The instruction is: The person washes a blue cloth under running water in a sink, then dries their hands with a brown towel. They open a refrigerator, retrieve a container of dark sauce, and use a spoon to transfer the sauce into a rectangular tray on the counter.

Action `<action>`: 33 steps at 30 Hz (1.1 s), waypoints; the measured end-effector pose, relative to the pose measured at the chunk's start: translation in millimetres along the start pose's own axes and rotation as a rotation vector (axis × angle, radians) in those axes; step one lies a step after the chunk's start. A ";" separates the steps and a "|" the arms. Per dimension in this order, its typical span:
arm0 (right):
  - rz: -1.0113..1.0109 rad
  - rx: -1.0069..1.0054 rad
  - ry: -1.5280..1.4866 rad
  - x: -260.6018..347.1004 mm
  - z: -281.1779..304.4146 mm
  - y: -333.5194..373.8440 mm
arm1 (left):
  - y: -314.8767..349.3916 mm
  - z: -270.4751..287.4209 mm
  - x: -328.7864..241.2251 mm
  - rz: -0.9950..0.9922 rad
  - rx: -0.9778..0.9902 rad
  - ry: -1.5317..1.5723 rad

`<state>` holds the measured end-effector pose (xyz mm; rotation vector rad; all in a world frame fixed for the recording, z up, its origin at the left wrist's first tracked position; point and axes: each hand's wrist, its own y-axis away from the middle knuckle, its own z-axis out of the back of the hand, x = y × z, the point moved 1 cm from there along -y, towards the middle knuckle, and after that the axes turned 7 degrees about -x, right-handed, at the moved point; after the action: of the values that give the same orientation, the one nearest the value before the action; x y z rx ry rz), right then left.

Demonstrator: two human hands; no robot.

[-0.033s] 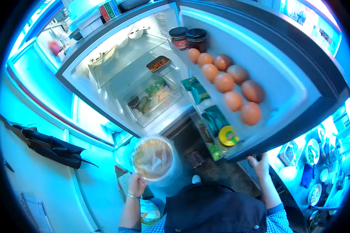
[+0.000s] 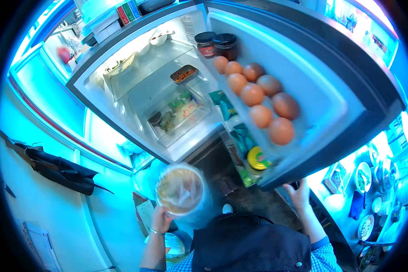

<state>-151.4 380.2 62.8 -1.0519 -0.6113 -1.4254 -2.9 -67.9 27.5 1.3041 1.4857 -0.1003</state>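
At our lower edge: a dark cloth apron with metal snaps (image 2: pixel 251 247), between blue-and-white checked sleeves (image 2: pixel 327 255).
Left hand: our left hand (image 2: pixel 161 220), a pale bracelet (image 2: pixel 156 232) at its wrist, is closed on the near rim of a round tub under clear crinkled film (image 2: pixel 181 190).
Tub: we hold it up left of centre, just below the refrigerator's lower corner as we see it; brownish-orange contents show through the film.
Under our left forearm: a round pale container (image 2: pixel 176 247), partly hidden.
Right hand: our right hand (image 2: pixel 298 196) is at the lower edge of an open, dark-edged refrigerator door (image 2: pixel 349 149), thumb apart from the fingers; we cannot tell whether they grip it.
Door shelves: we see nine brown eggs (image 2: pixel 252 94) close together, two dark-lidded glass jars (image 2: pixel 225 47) beyond them, and lower down green packets (image 2: pixel 222 105) and a jar with a yellow lid (image 2: pixel 257 158).
Refrigerator inside: a small dark rectangular tray of reddish-brown bits (image 2: pixel 184 74) sits above a clear plastic drawer (image 2: pixel 186 131) holding bagged food (image 2: pixel 181 109).
Left wall: dark cloth (image 2: pixel 61 171) hangs well apart from us.
Right counter: round pale dishes (image 2: pixel 363 176) stand beyond the door.
Refrigerator top: a red, green and blue box (image 2: pixel 128 12).
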 end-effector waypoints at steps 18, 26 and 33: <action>-0.270 0.170 -0.073 -175.6 183.5 78.7 | 85.6 -166.4 231.7 0.179 0.287 -0.377; -0.843 -0.119 -0.817 -256.1 166.1 -39.1 | 1.8 -364.2 243.3 0.174 0.643 -0.357; -0.879 -0.465 -0.980 -273.8 139.4 -157.3 | -100.6 -455.3 240.7 0.373 0.781 -0.552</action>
<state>-299.3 658.7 -77.5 -2.0341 -1.6450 -1.7746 -319.1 347.5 -25.7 1.9466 0.7123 -0.7896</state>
